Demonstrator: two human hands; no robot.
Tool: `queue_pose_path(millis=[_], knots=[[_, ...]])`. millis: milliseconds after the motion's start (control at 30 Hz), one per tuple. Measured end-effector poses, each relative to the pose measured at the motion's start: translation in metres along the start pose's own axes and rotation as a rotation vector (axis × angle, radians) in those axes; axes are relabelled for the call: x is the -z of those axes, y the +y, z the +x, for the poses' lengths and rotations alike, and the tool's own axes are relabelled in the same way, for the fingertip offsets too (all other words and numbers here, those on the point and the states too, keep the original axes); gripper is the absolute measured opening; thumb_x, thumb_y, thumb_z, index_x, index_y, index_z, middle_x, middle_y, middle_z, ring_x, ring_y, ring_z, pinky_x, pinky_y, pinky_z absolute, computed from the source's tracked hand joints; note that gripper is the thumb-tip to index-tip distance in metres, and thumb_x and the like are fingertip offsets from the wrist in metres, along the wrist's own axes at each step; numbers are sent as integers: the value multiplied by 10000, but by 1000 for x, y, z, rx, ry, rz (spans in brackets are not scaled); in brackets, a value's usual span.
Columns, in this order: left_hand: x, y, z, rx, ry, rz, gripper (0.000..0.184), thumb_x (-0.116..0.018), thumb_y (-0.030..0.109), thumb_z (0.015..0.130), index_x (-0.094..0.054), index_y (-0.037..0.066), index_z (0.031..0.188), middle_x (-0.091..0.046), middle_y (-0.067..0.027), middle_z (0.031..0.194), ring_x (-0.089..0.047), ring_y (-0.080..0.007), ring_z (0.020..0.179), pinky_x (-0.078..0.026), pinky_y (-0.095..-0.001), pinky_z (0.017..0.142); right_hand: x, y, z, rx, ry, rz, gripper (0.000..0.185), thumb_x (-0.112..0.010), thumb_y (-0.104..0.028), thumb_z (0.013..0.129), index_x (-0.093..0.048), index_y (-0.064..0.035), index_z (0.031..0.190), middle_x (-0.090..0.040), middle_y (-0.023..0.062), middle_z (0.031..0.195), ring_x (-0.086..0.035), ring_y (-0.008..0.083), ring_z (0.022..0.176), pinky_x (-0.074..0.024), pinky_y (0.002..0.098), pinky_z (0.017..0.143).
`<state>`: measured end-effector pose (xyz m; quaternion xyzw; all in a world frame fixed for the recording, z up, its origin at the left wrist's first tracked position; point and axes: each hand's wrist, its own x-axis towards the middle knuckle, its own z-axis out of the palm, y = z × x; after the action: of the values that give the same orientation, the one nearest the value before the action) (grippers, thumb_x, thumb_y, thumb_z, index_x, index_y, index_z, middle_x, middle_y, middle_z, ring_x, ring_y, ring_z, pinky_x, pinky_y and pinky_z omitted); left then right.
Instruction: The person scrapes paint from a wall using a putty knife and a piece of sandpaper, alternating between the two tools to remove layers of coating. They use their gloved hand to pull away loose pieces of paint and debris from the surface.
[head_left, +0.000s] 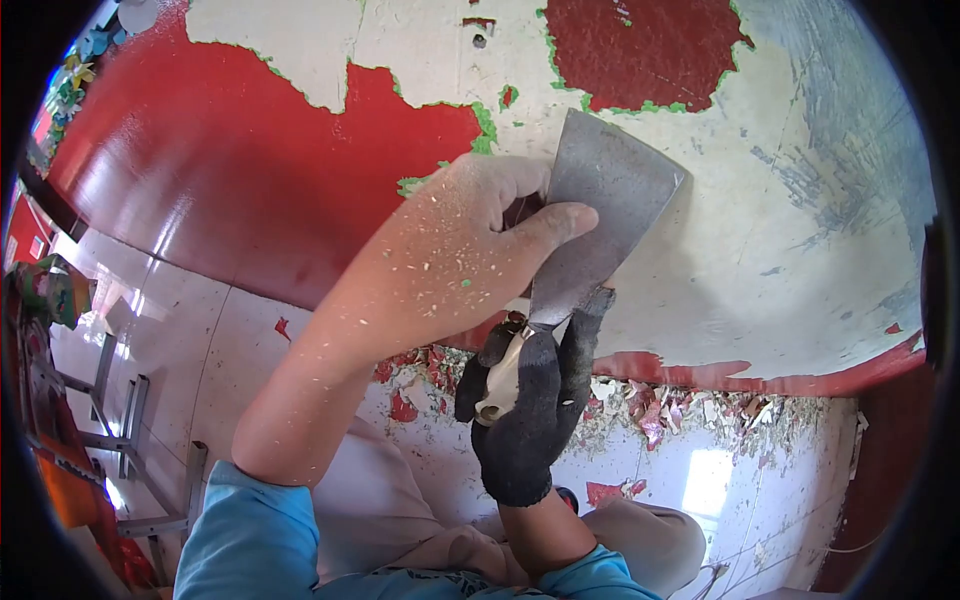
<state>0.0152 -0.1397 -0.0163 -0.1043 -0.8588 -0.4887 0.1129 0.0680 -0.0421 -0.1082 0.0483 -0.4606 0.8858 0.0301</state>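
Note:
A wide metal scraper [615, 185] with a pale handle [505, 375] is held up in front of the wall. My right hand [530, 410], in a black glove, wraps round the handle. My bare left hand [470, 240], dusted with pale flakes, grips the blade from the left side, its thumb lying on the flat face. The fingers behind the blade are hidden. Behind the tool, the wall shows red paint [270, 170] with ragged green-edged borders and a scraped cream surface [760, 270].
Paint chips and debris [650, 410] lie along the foot of the wall on the white tiled floor [190, 330]. A metal folding frame [125, 440] stands at the left. Another red patch [645, 50] remains high on the wall.

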Motion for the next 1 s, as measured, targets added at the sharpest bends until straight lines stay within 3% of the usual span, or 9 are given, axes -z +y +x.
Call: queue_pose_path(millis=[67, 133, 300, 367, 467, 533, 700, 867, 1000], knots=[[-13, -5, 3, -2, 46, -105, 346, -587, 260, 870, -570, -63, 745, -535, -126, 570, -508, -160, 524, -403, -326, 516, 4, 1, -1, 36, -56, 143, 645, -423, -87, 941, -56, -81, 1470, -566, 91, 774, -495, 91, 517, -425, 234, 408], [-21, -7, 5, 118, 53, -332, 342, -591, 299, 907, -597, -39, 855, -527, 17, 683, -477, -46, 654, -416, -226, 582, 8, 0, 1, 28, -72, 125, 652, -418, -77, 938, -41, -80, 1471, -563, 88, 780, -490, 88, 524, -426, 233, 417], [-34, -8, 4, 148, 141, -314, 330, -569, 288, 924, -597, -37, 877, -546, 11, 725, -484, -32, 686, -441, -228, 609, 11, -3, 8, 31, -84, 84, 671, -408, -55, 932, -6, -74, 1469, -560, 84, 789, -477, 79, 532, -420, 231, 429], [-39, -12, 4, 145, 160, -381, 322, -565, 281, 926, -596, -36, 882, -553, 9, 731, -492, -31, 688, -448, -228, 610, 9, -2, 7, 30, -57, 38, 637, -399, -81, 926, -77, -105, 1475, -595, 140, 940, -519, 115, 516, -425, 241, 398], [-47, -21, 3, 7, 283, -356, 308, -556, 265, 931, -600, -37, 885, -580, -1, 748, -529, -41, 685, -475, -228, 604, 19, 14, 7, 21, -81, -119, 619, -409, -80, 928, -113, -84, 1472, -605, 104, 949, -514, 83, 553, -421, 218, 443], [-54, -33, 3, 1, 390, -534, 282, -551, 181, 906, -577, -72, 785, -497, 16, 594, -414, -31, 608, -361, -248, 516, 16, 27, 8, 19, -58, -98, 613, -414, -39, 925, -124, -57, 1465, -581, 59, 892, -485, 61, 578, -415, 203, 491], [-54, -38, -7, 179, 351, -558, 325, -547, 193, 916, -559, -55, 706, -473, 23, 532, -393, -24, 533, -327, -235, 452, 11, 59, 4, 60, 82, -88, 592, -417, 0, 926, -155, -32, 1456, -548, 8, 827, -469, 39, 617, -409, 195, 538], [-45, -41, -3, 126, 324, -328, 344, -562, 222, 917, -538, -39, 694, -407, 21, 521, -352, -32, 527, -291, -242, 444, 11, 47, 4, 68, -24, -41, 581, -417, -2, 927, -168, -21, 1451, -554, 13, 822, -477, 44, 591, -415, 201, 517], [-42, -39, 2, -9, 304, -445, 350, -560, 238, 922, -533, -43, 716, -407, 16, 559, -355, -38, 562, -301, -247, 472, 8, 25, 11, 37, -50, 23, 587, -421, -3, 924, -163, -19, 1451, -554, 13, 821, -471, 41, 590, -413, 197, 525]])
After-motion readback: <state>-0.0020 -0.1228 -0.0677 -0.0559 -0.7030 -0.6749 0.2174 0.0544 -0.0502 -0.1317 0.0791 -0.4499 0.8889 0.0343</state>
